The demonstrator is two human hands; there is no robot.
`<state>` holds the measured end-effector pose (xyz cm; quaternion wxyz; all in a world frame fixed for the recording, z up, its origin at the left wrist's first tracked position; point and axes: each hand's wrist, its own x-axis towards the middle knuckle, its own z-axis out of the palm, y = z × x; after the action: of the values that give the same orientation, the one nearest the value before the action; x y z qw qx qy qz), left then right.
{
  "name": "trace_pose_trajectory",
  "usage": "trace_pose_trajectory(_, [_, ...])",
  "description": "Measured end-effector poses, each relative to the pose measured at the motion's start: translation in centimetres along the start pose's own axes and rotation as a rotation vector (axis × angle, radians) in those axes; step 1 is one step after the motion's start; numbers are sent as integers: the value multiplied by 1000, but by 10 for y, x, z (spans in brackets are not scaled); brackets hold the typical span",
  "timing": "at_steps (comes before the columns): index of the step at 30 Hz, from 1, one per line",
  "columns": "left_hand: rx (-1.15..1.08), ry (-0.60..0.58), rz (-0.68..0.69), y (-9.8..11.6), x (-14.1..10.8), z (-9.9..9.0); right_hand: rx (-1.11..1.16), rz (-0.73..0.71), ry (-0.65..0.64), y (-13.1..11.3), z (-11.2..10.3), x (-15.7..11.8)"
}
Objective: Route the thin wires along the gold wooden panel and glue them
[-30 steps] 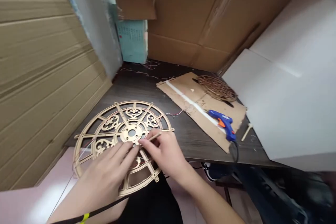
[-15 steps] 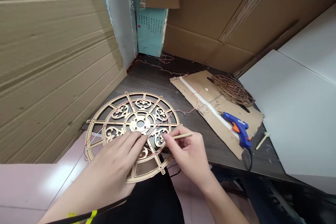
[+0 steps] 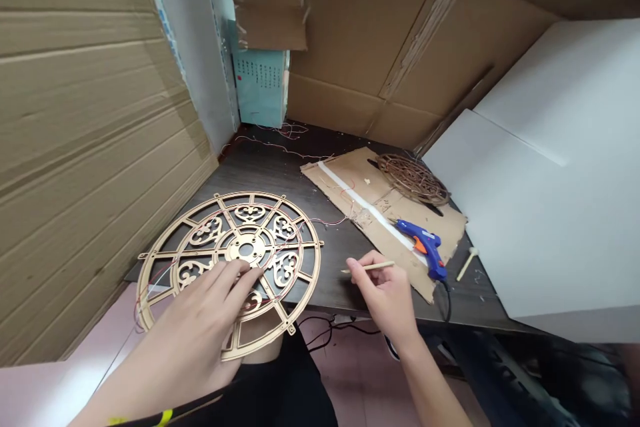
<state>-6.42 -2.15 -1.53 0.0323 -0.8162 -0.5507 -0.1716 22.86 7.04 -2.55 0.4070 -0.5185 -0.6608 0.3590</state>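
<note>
A round, flat wooden openwork wheel (image 3: 258,244) with spokes and scroll cut-outs lies at the near left, jutting over the table's front edge. My left hand (image 3: 200,320) is closed over its lower part, fingertips near the hub. Thin red wire (image 3: 327,222) runs around the wheel's rings and trails off to the right. Off the wheel's right side, my right hand (image 3: 389,297) pinches a thin pointed wooden stick (image 3: 375,267) like a pen. The stick's tip points left and is apart from the wheel.
A blue glue gun (image 3: 425,243) rests on a cardboard sheet (image 3: 360,163), with a dark brown openwork disc (image 3: 414,179) behind it. A small pale T-shaped piece (image 3: 467,265) lies to the right. Cardboard walls (image 3: 345,27) and a light-blue booklet (image 3: 263,93) stand behind.
My right hand has lifted the stick away from the wheel and moved right. My left hand remains on the wheel. The whole view has shifted, with things sitting lower and more to the left.
</note>
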Motion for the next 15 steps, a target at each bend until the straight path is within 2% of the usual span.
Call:
trace_pose_trajectory(5, [54,37,0,-9,10,3,-29,-67,-18,-2,8,4])
trace_pose_trajectory(10, [55,37,-59,-18,20,6,-46,-92,10,-3,15,5])
trace_pose_trajectory(15, [169,131,55,-28,23,17,-16,-64,50,-4,16,8])
